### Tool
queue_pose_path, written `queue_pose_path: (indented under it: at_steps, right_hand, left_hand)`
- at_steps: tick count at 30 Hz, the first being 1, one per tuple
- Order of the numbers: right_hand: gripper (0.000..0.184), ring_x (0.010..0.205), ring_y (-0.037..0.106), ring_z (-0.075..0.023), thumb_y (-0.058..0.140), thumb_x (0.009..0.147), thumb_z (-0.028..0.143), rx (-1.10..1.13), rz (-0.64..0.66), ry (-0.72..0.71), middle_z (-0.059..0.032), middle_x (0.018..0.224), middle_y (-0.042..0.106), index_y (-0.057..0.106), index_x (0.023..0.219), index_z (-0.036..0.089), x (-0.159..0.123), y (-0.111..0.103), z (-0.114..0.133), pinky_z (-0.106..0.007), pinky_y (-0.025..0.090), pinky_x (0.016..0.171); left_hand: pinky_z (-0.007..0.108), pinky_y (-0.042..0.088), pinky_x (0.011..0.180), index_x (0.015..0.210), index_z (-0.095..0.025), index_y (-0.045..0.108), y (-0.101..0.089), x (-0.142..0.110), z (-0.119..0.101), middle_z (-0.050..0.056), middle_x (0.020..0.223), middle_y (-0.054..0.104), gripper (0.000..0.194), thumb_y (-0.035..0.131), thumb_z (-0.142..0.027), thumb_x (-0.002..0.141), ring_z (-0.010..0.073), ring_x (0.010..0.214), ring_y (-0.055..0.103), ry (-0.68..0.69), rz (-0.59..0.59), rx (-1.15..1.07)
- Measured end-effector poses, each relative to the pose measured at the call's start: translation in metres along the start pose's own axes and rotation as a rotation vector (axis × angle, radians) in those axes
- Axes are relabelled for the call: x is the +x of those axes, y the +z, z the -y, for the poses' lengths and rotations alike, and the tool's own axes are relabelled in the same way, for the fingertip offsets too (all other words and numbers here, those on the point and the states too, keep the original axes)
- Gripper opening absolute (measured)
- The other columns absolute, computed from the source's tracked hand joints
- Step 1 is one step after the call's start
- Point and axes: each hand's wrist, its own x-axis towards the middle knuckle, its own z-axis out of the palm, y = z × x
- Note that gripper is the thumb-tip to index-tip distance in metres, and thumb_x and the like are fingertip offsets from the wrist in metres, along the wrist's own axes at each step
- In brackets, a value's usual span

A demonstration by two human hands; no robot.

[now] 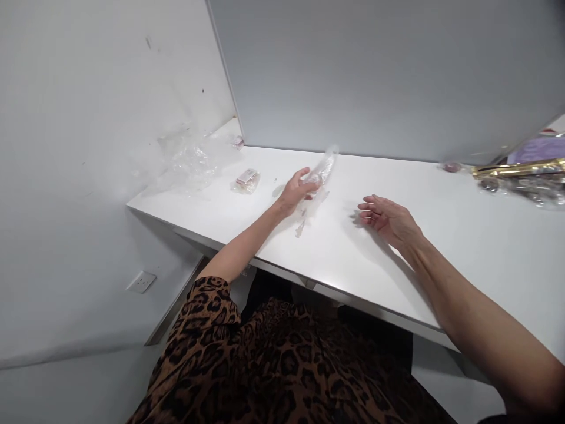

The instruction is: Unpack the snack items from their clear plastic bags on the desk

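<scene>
While the left hand (299, 191) grips a crinkled, translucent bag (326, 166), the right hand (388, 221) hovers open at its four o'clock.

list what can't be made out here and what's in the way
All in the head view:
- What the clear plastic in the left hand contains, if anything: motion blur and fingers.
- Print on the small packet: too small.
- Full extent of the purple item and gold strip: cut off by the right edge.
- Right palm: turned mostly away.
</scene>
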Motion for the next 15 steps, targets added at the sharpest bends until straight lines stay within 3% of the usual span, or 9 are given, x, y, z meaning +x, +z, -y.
queue_pose_path:
  at_steps: [2,5,7,9,12,15]
  right_hand:
    - [0.023,0.079,0.073,-0.0154,0.090,0.085,0.040,0.033,0.029,-0.002,-0.0061,0.099,0.079,0.077,0.094,0.023,-0.002,0.003,0.004,-0.025,0.066,0.065]
    - [0.036,0.086,0.073,-0.0157,0.094,0.079,0.052,0.076,0.077,-0.059,-0.0032,0.102,0.078,0.075,0.096,0.026,-0.003,0.003,0.009,-0.025,0.065,0.069]
    - [0.039,0.082,0.070,-0.0150,0.098,0.075,0.051,0.082,0.071,-0.123,-0.0011,0.094,0.076,0.075,0.093,0.026,-0.002,0.000,0.011,-0.025,0.062,0.067]
    - [0.038,0.072,0.064,-0.0132,0.101,0.069,0.045,0.077,-0.006,-0.170,0.0013,0.081,0.070,0.073,0.084,0.025,0.001,-0.006,0.012,-0.025,0.058,0.061]
    - [0.038,0.060,0.053,-0.0105,0.103,0.065,0.036,0.069,-0.152,-0.202,0.0029,0.069,0.063,0.069,0.075,0.024,0.008,-0.014,0.013,-0.024,0.048,0.052]
    - [0.035,0.058,0.054,-0.0108,0.101,0.068,0.031,0.027,-0.224,-0.225,0.0017,0.067,0.062,0.067,0.074,0.023,0.011,-0.018,0.013,-0.025,0.047,0.051]
  left_hand:
    - [0.037,0.058,0.101,0.149,-0.022,0.057,0.032,-0.002,-0.003,0.010,0.134,0.074,0.060,0.072,-0.031,0.091,0.0231,0.110,0.076,-0.115,0.133,-0.294]
    - [0.038,0.060,0.096,0.129,-0.016,0.069,0.070,0.000,0.003,0.010,0.109,0.079,0.036,0.059,-0.035,0.100,0.0206,0.090,0.076,-0.275,0.313,-0.521]
    - [0.040,0.062,0.093,0.121,-0.014,0.072,0.086,0.005,0.012,0.013,0.102,0.080,0.040,0.054,-0.046,0.104,0.0228,0.088,0.075,-0.363,0.421,-0.557]
    - [0.041,0.063,0.092,0.119,-0.015,0.074,0.095,0.011,0.022,0.015,0.102,0.079,0.055,0.054,-0.063,0.102,0.0255,0.091,0.076,-0.398,0.482,-0.534]
    - [0.043,0.063,0.094,0.127,-0.020,0.074,0.097,0.016,0.033,0.016,0.112,0.078,0.075,0.060,-0.084,0.090,0.0298,0.104,0.077,-0.315,0.445,-0.450]
    - [0.049,0.060,0.104,0.146,-0.030,0.066,0.089,0.011,0.037,0.017,0.140,0.070,0.086,0.076,-0.084,0.078,0.0350,0.127,0.071,-0.135,0.379,-0.297]
